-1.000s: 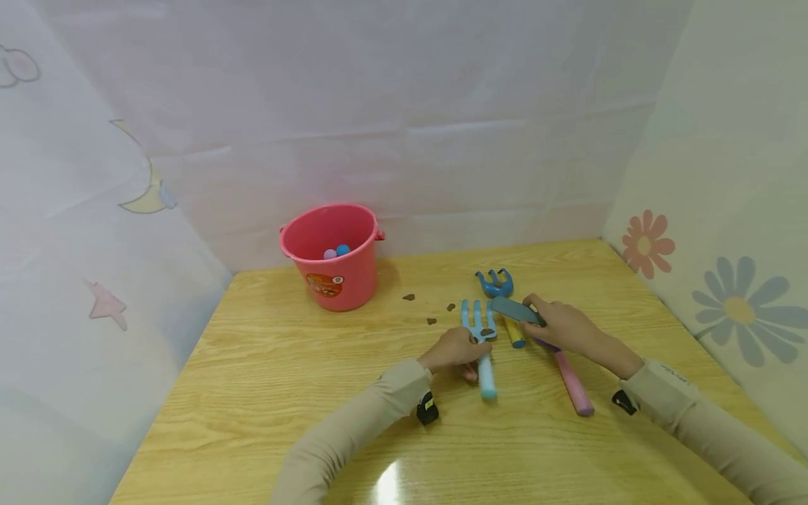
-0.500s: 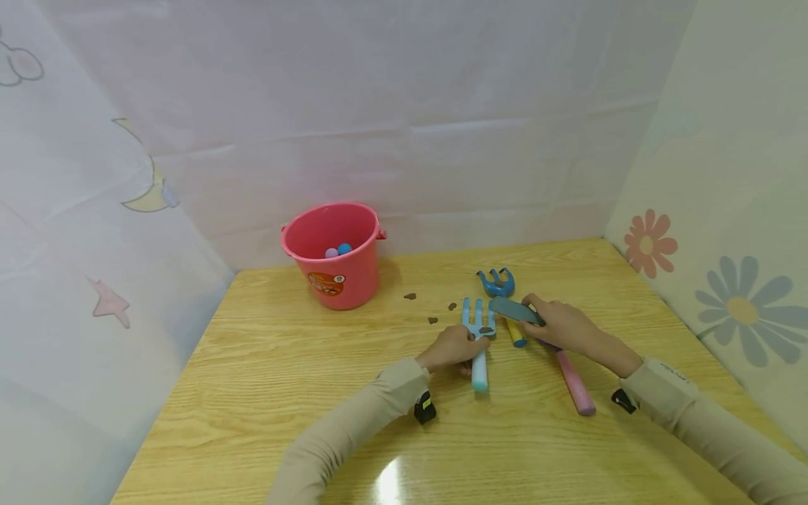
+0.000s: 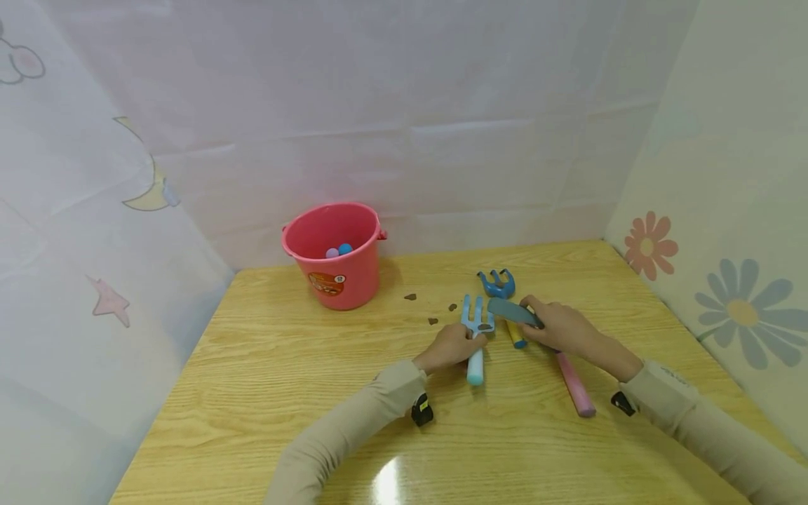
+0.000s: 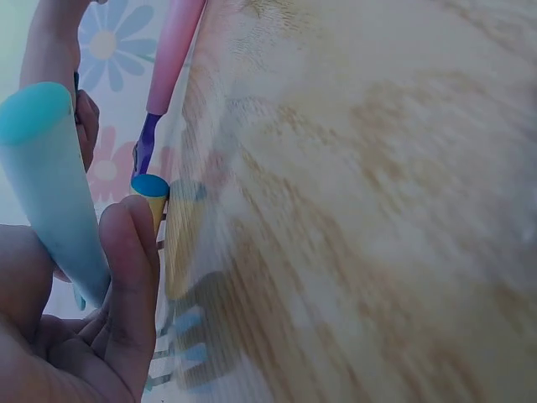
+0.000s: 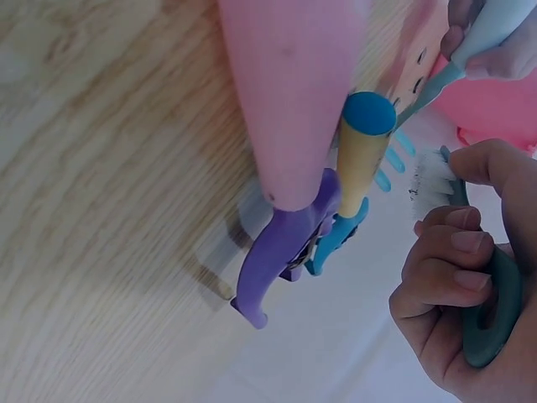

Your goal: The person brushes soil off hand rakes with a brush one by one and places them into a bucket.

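My left hand (image 3: 449, 348) grips a light blue garden fork (image 3: 475, 369) by the top of its handle, tines pointing away. A brown speck (image 3: 485, 327) lies on the fork's head. In my right hand (image 3: 563, 330) is a grey-green brush (image 3: 508, 311), its front end beside the fork's tines. White bristles (image 5: 434, 183) show under the brush in the right wrist view, with fingers curled round its looped handle (image 5: 491, 336). Beneath my right hand lies a hand rake with a pink handle (image 3: 576, 386) and a purple head (image 5: 285, 243), the head mostly hidden in the head view.
A blue hand rake (image 3: 499, 286) with a yellow handle (image 3: 515, 334) lies behind the brush. Several brown bits (image 3: 433, 321) are scattered on the wooden table (image 3: 265, 393). A pink bucket (image 3: 353, 280) holding small balls (image 3: 344, 249) stands at the back left.
The fork has swung in my left hand, its handle end moving left and slightly away from me. The brush has shifted slightly left; my right hand stays almost in place.
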### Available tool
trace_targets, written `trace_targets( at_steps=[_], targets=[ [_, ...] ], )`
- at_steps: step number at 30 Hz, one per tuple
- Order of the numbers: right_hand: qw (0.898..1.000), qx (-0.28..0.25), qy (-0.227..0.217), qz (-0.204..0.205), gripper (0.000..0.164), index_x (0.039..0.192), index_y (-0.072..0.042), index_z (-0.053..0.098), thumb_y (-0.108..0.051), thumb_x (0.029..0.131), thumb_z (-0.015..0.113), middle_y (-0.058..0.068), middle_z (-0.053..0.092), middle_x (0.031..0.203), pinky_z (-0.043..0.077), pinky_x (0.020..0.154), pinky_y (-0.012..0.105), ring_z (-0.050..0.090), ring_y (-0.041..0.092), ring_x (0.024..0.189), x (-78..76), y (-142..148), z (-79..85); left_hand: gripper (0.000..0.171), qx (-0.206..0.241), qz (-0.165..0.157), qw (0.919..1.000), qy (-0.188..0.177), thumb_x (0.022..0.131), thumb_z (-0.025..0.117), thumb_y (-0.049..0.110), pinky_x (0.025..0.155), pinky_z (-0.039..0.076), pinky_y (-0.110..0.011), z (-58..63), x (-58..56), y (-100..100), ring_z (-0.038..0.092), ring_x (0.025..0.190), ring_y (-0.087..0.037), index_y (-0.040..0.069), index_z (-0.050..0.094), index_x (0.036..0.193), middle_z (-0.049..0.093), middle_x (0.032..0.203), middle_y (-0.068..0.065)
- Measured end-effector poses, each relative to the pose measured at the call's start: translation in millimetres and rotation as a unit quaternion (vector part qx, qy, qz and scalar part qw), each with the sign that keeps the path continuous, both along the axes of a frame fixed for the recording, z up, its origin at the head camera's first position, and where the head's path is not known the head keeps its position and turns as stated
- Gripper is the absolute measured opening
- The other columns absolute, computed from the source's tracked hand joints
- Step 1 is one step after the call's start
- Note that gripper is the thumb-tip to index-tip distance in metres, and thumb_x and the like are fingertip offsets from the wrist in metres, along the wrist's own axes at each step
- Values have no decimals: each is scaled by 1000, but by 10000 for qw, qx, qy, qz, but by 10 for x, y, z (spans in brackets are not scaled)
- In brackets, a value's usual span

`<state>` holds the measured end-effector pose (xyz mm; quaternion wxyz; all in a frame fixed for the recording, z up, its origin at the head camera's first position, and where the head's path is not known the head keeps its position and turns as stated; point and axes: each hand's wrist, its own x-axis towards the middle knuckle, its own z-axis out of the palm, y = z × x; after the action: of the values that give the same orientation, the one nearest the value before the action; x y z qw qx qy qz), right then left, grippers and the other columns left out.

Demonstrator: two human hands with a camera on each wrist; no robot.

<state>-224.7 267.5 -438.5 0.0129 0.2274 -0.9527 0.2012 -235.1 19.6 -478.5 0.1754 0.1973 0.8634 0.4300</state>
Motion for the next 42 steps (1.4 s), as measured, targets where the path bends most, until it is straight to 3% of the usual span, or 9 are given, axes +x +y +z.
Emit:
trace_targets(
  at_steps=[6,13,19,22,29,42],
  targets=[
    [9999,-37,73,74,40,123,3,52,-19,93,67,-3,48,61,32,40,23,40,7,44,14,-67,33,49,-48,47,9997,251,98,54,30,42,29,-20,11,-13,-44,32,43,-6,16,41,54,35,47,6],
    [9999,-25,161,58,42,126,2,52,-19,93,67,-3,49,62,31,41,24,39,7,45,11,-109,27,46,95,-18,9989,465,101,51,25,42,30,-20,16,-2,-120,33,43,-6,14,42,57,37,50,5],
    [9986,136,453,247,47,129,4,51,-21,94,68,-2,56,66,38,46,29,47,9,53,-19,-199,22,44,170,199,9986,464,102,51,25,41,30,-20,53,-10,-190,35,44,-7,12,45,60,40,51,4],
    [9983,130,494,275,48,130,4,51,-22,95,68,-3,56,65,42,48,30,49,8,53,-31,-263,35,42,172,360,9981,469,101,52,26,41,31,-20,60,-28,-208,39,45,-6,10,50,62,47,53,4],
    [9974,71,528,482,51,134,5,51,-28,97,65,-8,51,61,41,48,27,46,5,50,-76,-443,67,34,388,486,9978,241,102,52,25,45,46,-23,81,-49,-272,62,51,-12,2,67,82,66,60,3],
    [9968,103,427,667,49,134,4,51,-24,97,66,-8,41,55,30,42,22,37,5,43,-93,-577,3,32,490,612,9967,213,101,54,21,47,50,-26,102,-45,-412,63,50,-13,-5,68,87,66,60,0]
  ],
)
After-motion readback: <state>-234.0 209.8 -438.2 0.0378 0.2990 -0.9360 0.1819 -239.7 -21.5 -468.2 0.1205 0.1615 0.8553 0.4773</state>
